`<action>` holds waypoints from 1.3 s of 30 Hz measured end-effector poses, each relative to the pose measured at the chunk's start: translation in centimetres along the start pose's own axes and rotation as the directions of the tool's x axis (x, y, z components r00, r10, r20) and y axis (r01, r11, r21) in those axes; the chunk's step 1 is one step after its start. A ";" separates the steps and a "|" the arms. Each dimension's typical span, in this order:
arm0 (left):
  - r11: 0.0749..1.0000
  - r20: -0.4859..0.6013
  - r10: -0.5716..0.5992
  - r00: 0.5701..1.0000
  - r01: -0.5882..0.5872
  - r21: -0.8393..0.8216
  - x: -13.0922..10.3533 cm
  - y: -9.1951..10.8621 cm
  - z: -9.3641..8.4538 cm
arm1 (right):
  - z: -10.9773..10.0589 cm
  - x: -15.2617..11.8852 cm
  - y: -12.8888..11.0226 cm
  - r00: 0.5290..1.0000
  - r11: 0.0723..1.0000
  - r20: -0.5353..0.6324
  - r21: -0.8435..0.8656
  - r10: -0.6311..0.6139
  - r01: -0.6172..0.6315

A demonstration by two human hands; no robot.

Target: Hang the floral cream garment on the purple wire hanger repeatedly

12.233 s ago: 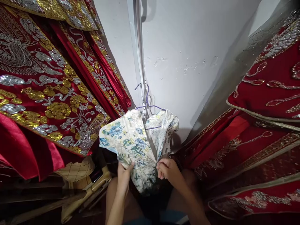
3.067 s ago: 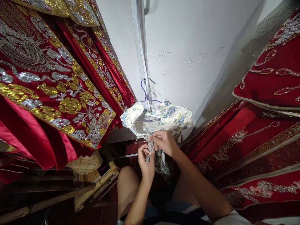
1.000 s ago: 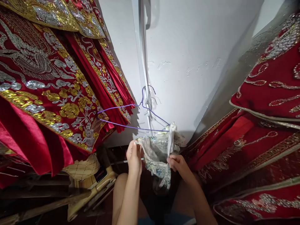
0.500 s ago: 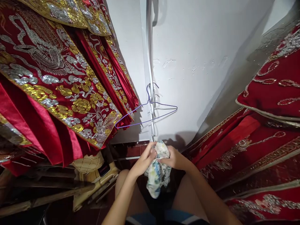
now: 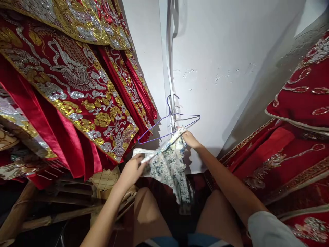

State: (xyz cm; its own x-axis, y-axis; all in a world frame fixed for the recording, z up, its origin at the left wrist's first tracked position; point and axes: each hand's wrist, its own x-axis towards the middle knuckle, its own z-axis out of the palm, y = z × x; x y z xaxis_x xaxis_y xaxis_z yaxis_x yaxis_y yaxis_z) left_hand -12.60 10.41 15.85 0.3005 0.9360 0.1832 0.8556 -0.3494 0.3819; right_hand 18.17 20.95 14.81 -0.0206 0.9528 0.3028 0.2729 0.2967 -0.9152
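Forearms (image 5: 110, 202) extended forward, left hand (image 5: 132, 168) lower, right hand (image 5: 190, 139) higher, both gripping

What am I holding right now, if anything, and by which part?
A floral garment: your left grip has it near one end of its pale upper edge, your right grip near the raised opposite end.

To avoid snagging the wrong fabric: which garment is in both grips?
The white floral-print cloth garment, held in the left grip and right grip. Neither holds the red gold-and-silver-sequined cloth at left or red beaded cloth at right.
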 end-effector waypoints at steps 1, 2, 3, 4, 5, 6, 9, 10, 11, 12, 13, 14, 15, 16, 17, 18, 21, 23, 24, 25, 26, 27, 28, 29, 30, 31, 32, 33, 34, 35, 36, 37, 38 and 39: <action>1.000 -0.046 -0.008 0.999 0.008 -0.006 0.4 -0.1 -0.4 | 0.2 0.3 0.4 1.000 1.000 -0.027 -0.020 0.012 -0.012; 1.000 -0.089 -0.018 0.996 0.017 -0.014 0.8 -0.2 -0.8 | 0.2 0.3 0.8 0.998 0.999 -0.058 -0.039 0.018 -0.020; 0.999 -0.122 -0.024 0.992 0.021 -0.025 1.2 -0.2 -1.2 | 0.0 0.2 1.0 0.996 0.998 -0.089 -0.053 0.021 -0.026; 0.999 -0.151 -0.026 0.988 0.020 -0.038 1.5 -0.1 -1.5 | -0.3 -0.2 1.2 0.993 0.997 -0.114 -0.066 0.024 -0.031; 0.999 -0.180 -0.023 0.983 0.014 -0.051 1.8 0.1 -1.8 | -0.7 -0.6 1.2 0.990 0.996 -0.135 -0.080 0.026 -0.037; 0.998 -0.204 -0.013 0.979 0.001 -0.062 2.2 0.3 -2.1 | -1.2 -1.1 1.2 0.988 0.995 -0.150 -0.093 0.026 -0.040; 0.998 -0.180 -0.007 0.984 -0.005 -0.066 3.2 1.0 -2.6 | -2.5 -2.8 0.9 0.987 0.992 -0.158 -0.123 0.013 -0.033; 0.998 -0.107 -0.027 0.994 0.021 -0.060 3.6 1.1 -2.6 | -2.9 -3.2 0.7 0.987 0.991 -0.160 -0.133 0.006 -0.027; 0.997 -0.007 -0.054 0.999 0.054 -0.054 3.9 1.1 -2.6 | -3.1 -3.6 0.5 0.986 0.990 -0.164 -0.141 -0.001 -0.023; 0.995 0.095 -0.080 0.992 0.085 -0.046 4.2 1.1 -2.4 | -3.3 -3.9 0.4 0.986 0.989 -0.168 -0.146 -0.005 -0.020; 0.993 0.171 -0.104 0.980 0.112 -0.037 4.4 1.0 -2.3 | -3.5 -4.1 0.2 0.986 0.989 -0.169 -0.146 -0.004 -0.021; 0.992 0.203 -0.115 0.972 0.124 -0.034 4.6 0.9 -2.1 | -3.6 -4.3 0.1 0.986 0.989 -0.166 -0.144 0.001 -0.025; 0.993 0.184 -0.105 0.977 0.114 -0.040 4.7 0.9 -2.0 | -3.6 -4.4 0.0 0.987 0.990 -0.161 -0.139 0.009 -0.031; 0.995 0.124 -0.074 0.990 0.081 -0.051 4.7 1.0 -2.0 | -3.6 -4.6 -0.2 0.988 0.990 -0.154 -0.135 0.017 -0.038; 0.998 0.038 -0.025 0.999 0.027 -0.065 4.8 1.2 -2.1 | -3.5 -4.7 -0.3 0.988 0.990 -0.150 -0.132 0.024 -0.044; 0.996 -0.061 0.037 0.997 -0.042 -0.077 4.8 1.5 -2.2 | -3.4 -4.8 -0.4 0.989 0.990 -0.148 -0.131 0.031 -0.051; 0.969 -0.296 0.200 0.934 -0.233 -0.080 5.1 3.2 -2.8 | -2.8 -5.2 -1.0 0.990 0.989 -0.127 -0.123 0.062 -0.078; 0.956 -0.361 0.235 0.903 -0.283 -0.084 5.7 4.5 -2.9 | -2.5 -5.5 -1.4 0.992 0.990 -0.096 -0.110 0.081 -0.092; 0.952 -0.385 0.234 0.893 -0.291 -0.095 6.1 4.9 -2.9 | -2.5 -5.6 -1.6 0.993 0.991 -0.086 -0.106 0.077 -0.086; 0.950 -0.416 0.221 0.882 -0.291 -0.113 6.5 5.3 -2.7 | -2.8 -5.8 -1.7 0.994 0.992 -0.089 -0.110 0.060 -0.069; 0.949 -0.451 0.201 0.870 -0.286 -0.130 6.9 5.4 -2.6 | -3.2 -5.9 -1.8 0.993 0.992 -0.111 -0.119 0.035 -0.048; 0.950 -0.483 0.179 0.857 -0.279 -0.143 7.2 5.5 -2.4 | -3.9 -5.9 -1.8 0.987 0.990 -0.163 -0.136 0.005 -0.027; 0.950 -0.507 0.165 0.846 -0.275 -0.149 7.4 5.4 -2.3 | -4.8 -5.8 -1.7 0.970 0.988 -0.242 -0.157 -0.028 -0.010; 0.950 -0.517 0.162 0.840 -0.274 -0.148 7.6 5.2 -2.2 | -5.8 -5.7 -1.6 0.941 0.984 -0.332 -0.179 -0.059 -0.001; 0.951 -0.516 0.167 0.840 -0.275 -0.140 7.7 5.0 -2.2 | -6.9 -5.4 -1.4 0.911 0.980 -0.405 -0.197 -0.081 0.000; 0.954 -0.509 0.173 0.843 -0.273 -0.127 7.7 4.8 -2.2 | -8.0 -5.1 -1.2 0.893 0.979 -0.440 -0.205 -0.090 -0.002; 0.956 -0.500 0.179 0.847 -0.270 -0.114 7.7 4.6 -2.4 | -9.0 -4.7 -1.1 0.899 0.979 -0.429 -0.203 -0.087 -0.003; 0.959 -0.495 0.182 0.850 -0.265 -0.102 7.7 4.5 -2.6 | -10.0 -4.3 -1.0 0.924 0.981 -0.375 -0.191 -0.073 0.000; 0.962 -0.491 0.180 0.852 -0.257 -0.093 7.7 4.4 -2.8 | -10.9 -3.9 -1.1 0.954 0.985 -0.293 -0.174 -0.054 0.002; 0.964 -0.490 0.177 0.854 -0.250 -0.088 7.8 4.3 -3.1 | -11.7 -3.5 -1.3 0.977 0.988 -0.209 -0.156 -0.037 0.004; 0.966 -0.494 0.174 0.852 -0.246 -0.084 7.8 4.3 -3.5 | -12.4 -3.3 -1.7 0.990 0.990 -0.142 -0.142 -0.027 0.007; 0.966 -0.509 0.173 0.843 -0.247 -0.080 7.9 4.2 -3.9 | -13.1 -3.1 -2.2 0.995 0.992 -0.095 -0.129 -0.022 0.009; 0.966 -0.536 0.172 0.827 -0.248 -0.072 8.0 4.1 -4.3 | -13.7 -3.1 -2.7 0.999 0.994 -0.053 -0.109 -0.014 0.008; 0.968 -0.570 0.166 0.805 -0.244 -0.063 8.1 4.0 -4.7 | -14.2 -3.1 -3.3 1.000 0.997 0.004 -0.073 0.003 -0.003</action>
State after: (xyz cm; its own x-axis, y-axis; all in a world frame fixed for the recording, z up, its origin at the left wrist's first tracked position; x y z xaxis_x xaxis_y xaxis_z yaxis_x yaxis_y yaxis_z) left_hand -8.72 16.36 23.15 0.1440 0.6713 0.7271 0.7282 -0.5694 0.3815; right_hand 30.99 16.11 20.71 -0.0241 0.9540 0.2989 0.3423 0.2888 -0.8941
